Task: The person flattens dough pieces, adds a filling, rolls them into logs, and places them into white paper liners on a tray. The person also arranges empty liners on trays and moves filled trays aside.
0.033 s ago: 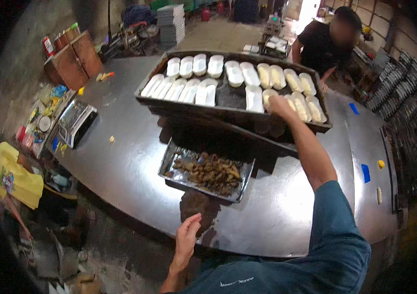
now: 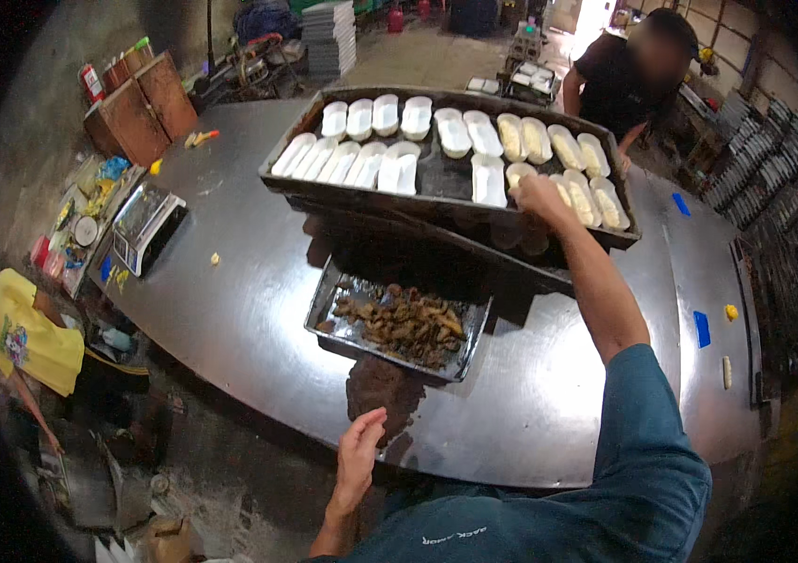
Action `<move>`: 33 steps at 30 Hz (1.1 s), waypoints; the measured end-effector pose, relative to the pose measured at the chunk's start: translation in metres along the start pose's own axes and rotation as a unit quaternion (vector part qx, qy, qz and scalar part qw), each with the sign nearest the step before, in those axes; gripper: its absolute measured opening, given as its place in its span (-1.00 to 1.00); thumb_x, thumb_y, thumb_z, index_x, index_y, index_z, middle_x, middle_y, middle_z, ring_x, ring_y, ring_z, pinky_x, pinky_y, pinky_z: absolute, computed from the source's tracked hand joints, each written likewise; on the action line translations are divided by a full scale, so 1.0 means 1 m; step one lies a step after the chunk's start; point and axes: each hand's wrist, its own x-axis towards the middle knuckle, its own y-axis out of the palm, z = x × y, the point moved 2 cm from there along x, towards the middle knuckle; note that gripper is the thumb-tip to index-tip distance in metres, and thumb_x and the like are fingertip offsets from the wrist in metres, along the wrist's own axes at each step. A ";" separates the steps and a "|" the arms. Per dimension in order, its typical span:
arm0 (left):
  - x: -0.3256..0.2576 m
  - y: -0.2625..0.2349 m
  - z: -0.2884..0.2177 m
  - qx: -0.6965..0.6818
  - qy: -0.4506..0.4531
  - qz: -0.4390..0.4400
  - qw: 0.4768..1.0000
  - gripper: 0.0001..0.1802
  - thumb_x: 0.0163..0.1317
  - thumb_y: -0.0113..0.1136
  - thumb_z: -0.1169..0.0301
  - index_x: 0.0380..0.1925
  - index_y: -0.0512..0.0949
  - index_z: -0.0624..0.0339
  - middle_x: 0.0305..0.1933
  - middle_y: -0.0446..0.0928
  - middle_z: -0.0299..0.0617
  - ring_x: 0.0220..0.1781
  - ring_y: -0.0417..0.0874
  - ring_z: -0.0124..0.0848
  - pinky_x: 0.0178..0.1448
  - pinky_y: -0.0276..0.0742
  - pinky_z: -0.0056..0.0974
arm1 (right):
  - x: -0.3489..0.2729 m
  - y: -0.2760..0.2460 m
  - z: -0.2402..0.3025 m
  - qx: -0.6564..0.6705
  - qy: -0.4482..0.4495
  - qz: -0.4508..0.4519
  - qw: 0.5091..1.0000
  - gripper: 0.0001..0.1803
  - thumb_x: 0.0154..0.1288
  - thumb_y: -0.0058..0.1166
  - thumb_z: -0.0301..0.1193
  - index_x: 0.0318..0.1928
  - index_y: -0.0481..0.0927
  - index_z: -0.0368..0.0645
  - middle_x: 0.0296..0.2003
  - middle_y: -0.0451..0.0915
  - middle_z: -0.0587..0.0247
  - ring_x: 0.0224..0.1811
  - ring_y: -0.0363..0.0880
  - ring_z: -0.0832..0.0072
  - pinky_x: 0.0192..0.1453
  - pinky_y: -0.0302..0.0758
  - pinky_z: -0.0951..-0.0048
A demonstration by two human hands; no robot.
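Shiny metal desk [image 2: 239, 244] is carrying one big dark tray [image 2: 436, 207] and one pan [image 2: 476, 327] of brown chunks [image 2: 403, 326]. Left hand [image 2: 358, 452] is hovering, grip loosely half open. Right hand [image 2: 541, 200] is bunching its fingers into the tray's front row; can't tell what it's pinching. Back row's showing ten white liners [image 2: 453, 134], four looking pale-filled.

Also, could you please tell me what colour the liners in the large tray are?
The liners are white, showing best in the head view.
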 end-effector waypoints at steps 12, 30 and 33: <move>0.056 0.091 0.020 0.160 0.059 0.144 0.975 -0.67 0.36 0.02 0.45 0.07 0.50 0.36 0.07 0.56 -0.05 0.16 0.54 -0.30 0.20 0.41 -0.28 | -0.328 -0.001 -0.101 0.172 0.091 -0.117 0.974 -0.74 0.23 0.16 -0.33 -0.12 0.66 -0.16 -0.19 0.66 0.05 -0.13 0.63 0.15 0.01 0.54 0.22; -0.038 0.352 0.158 0.313 -0.143 0.219 0.913 -0.65 0.37 0.03 0.40 0.07 0.49 0.38 0.05 0.57 -0.09 0.09 0.57 -0.34 0.16 0.45 -0.29 | -0.628 0.015 -0.739 -0.181 0.490 -0.076 0.849 -0.52 0.19 -0.06 -0.45 0.17 0.44 -0.12 0.04 0.55 0.06 0.11 0.47 0.06 0.16 0.43 0.01; -0.042 0.352 0.152 0.335 -0.141 0.205 0.909 -0.63 0.38 0.03 0.39 0.10 0.47 0.40 0.09 0.55 -0.06 0.13 0.55 -0.34 0.20 0.44 -0.30 | -0.639 0.025 -0.778 -0.077 0.453 -0.052 0.886 -0.56 0.17 0.02 -0.44 0.11 0.44 -0.17 0.00 0.54 -0.07 0.09 0.46 -0.04 0.18 0.40 0.05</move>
